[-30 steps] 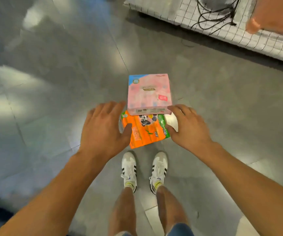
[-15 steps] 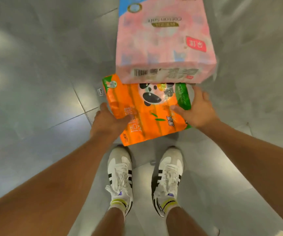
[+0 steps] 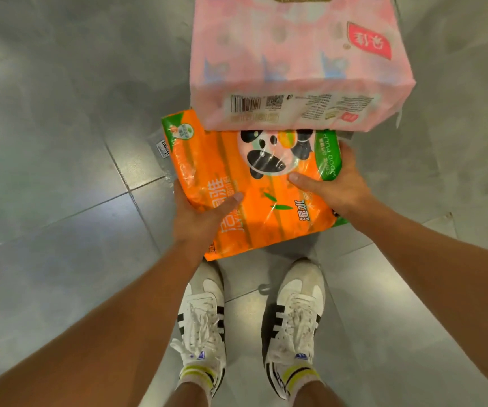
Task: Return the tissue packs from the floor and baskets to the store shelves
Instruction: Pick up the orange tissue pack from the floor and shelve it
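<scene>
— What changed?
— The stack is nearer, centre frame: pink pack atop orange pack; left hand and right hand clamp the orange one — probably 1 grip each.

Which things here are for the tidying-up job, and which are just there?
For the job:
orange tissue pack, held by left hand and right hand
pink tissue pack, stacked on the orange one

Just there:
white sneakers
grey tiled floor

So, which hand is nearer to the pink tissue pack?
Right hand: at the orange pack's right edge, just below the pink tissue pack. Left hand grips lower down.
</scene>
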### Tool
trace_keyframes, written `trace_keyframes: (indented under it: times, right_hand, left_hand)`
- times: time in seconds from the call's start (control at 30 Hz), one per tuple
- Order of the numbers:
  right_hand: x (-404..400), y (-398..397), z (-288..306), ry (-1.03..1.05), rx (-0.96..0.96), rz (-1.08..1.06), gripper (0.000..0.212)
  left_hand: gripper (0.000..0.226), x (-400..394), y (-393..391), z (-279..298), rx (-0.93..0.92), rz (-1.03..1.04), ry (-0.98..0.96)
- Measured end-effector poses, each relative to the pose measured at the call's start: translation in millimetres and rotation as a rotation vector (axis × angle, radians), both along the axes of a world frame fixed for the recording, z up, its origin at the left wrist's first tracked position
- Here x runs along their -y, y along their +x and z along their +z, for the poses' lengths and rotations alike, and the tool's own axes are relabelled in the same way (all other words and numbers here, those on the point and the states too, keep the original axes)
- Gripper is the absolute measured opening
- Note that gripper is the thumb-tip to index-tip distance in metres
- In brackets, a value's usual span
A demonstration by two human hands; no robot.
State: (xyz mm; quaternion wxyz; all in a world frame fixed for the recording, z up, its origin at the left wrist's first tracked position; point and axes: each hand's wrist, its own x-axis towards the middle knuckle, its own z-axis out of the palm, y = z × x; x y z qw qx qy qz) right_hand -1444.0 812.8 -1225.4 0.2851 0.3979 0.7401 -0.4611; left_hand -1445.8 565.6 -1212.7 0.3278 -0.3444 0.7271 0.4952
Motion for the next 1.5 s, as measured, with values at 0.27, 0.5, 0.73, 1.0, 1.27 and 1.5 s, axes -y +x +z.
trace_keyframes:
  times: [0.27,0.5,0.73,1.0,1.27,1.5]
  right_hand:
    - [18.1,24.1,32.5,-0.109,-0.001,-0.133,0.086]
    - [56.2,83.7,83.5,-0.267,0.139,-0.168,0.095]
    - [74.4,93.2,138.9,-0.026,0.109,0.102,0.114]
    - [16.5,-47.1,184.0,-0.078,-0.002,0.614,0.1]
    - [-25.0,-48.0,235.4,-0.644,0.113,0.396,0.101]
    - [-21.9,-43.4,261.6,-0.589,-0.083,0.066,0.068]
  left_hand:
    - [0.114,37.4,-4.4,36.2,0.036,0.023,0.046]
    - [0.086,80.5,0.8,78.3,0.215,-0.137,0.2]
    - [0.078,115.4,2.5,135.4,0.25,-0.233,0.216]
    - [0.095,87.1,-64.9,196.8,0.187,-0.598,0.39]
    - [0.106,41.7,-143.9,253.0,0.121,-0.913,0.335]
    - [0.139,22.1,-188.8,292.0,-0.106,-0.981,-0.063]
